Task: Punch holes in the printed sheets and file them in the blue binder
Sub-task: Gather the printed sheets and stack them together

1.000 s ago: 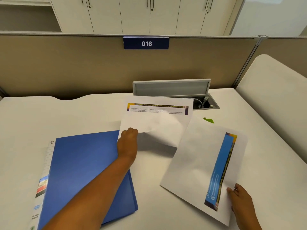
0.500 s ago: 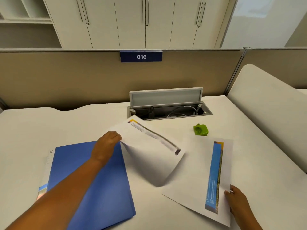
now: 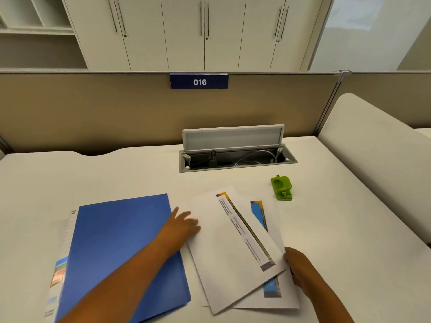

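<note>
Here, the plate (image 3: 199, 82) on the partition reads "016". Your left hand (image 3: 180, 226), fingers straight, presses the top sheet (image 3: 229, 248), overlapping the lower sheet (image 3: 268, 297) your right hand (image 3: 297, 268) grips. The glossy binder (image 3: 121, 248) lies closed, left; the green punch (image 3: 281, 187) stands beyond.

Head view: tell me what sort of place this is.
Likely an office cubicle desk: a tan partition panel carrying a navy "016" number plate, an open grey cable hatch in the white desk, white cupboards behind.
</note>
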